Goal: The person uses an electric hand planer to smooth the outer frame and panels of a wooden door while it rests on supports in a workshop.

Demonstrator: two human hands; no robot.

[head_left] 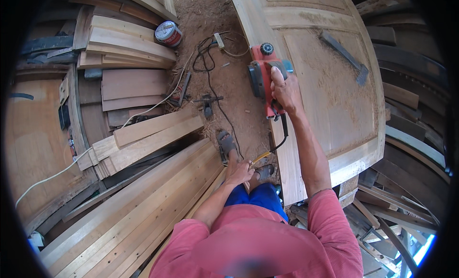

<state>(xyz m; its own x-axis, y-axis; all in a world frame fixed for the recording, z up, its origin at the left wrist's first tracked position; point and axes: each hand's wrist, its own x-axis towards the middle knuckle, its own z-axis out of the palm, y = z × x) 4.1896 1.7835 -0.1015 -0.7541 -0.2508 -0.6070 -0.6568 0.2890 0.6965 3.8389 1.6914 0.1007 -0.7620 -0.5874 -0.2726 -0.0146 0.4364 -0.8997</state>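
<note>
My right hand [287, 92] is wrapped round the handle of a red and black electric hand planer [260, 70]. The planer rests at the left long edge of a pale panelled wooden door [330, 87], which lies flat and is dusted with shavings. From the planer's rear a black power cord [285, 130] curves down to a yellow section [261, 157]. Closed round the cord just past that yellow part is my left hand [240, 173], low between the door and a stack of boards. The planer's underside is hidden.
A hammer-like tool [345, 54] lies on the door. On the dusty floor are a white power strip [219, 41], tangled cords, a dark metal clamp-like tool [207, 104] and a bucket [168, 33]. Long boards [143, 201] are stacked at left; more timber [406, 130] lines the right.
</note>
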